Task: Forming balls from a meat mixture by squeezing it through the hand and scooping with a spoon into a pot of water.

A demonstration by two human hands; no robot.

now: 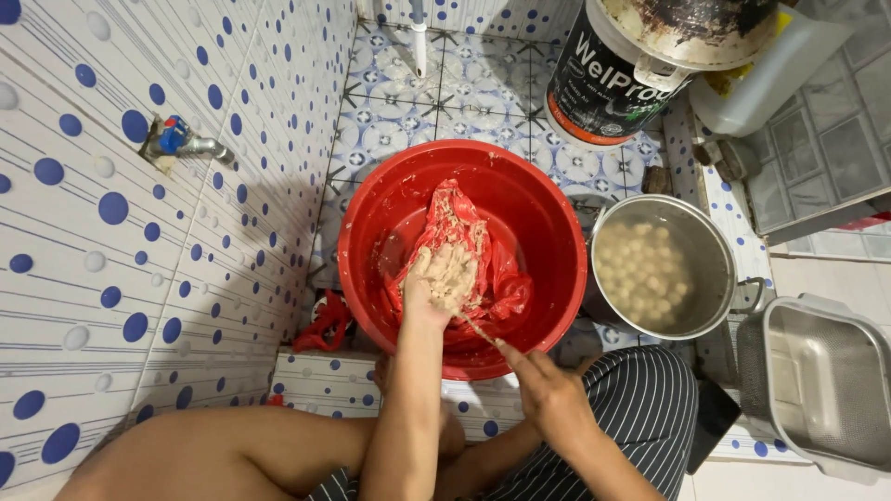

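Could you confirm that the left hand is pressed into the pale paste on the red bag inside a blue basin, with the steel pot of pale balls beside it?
Not quite: the basin is red, not blue, as the head view shows. The left hand is indeed in the pale paste on the red bag, with the steel pot of pale balls beside it.

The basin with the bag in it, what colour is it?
Red, seen in the head view: the basin.

Wall [111,232]: white tile with blue dots rising at left, a tap [186,141] jutting out | Floor [436,102]: blue-patterned tile running to the far wall | Right edge: grey tiled ledge [826,148] sitting there | Light: even, casting a soft shadow leftward.
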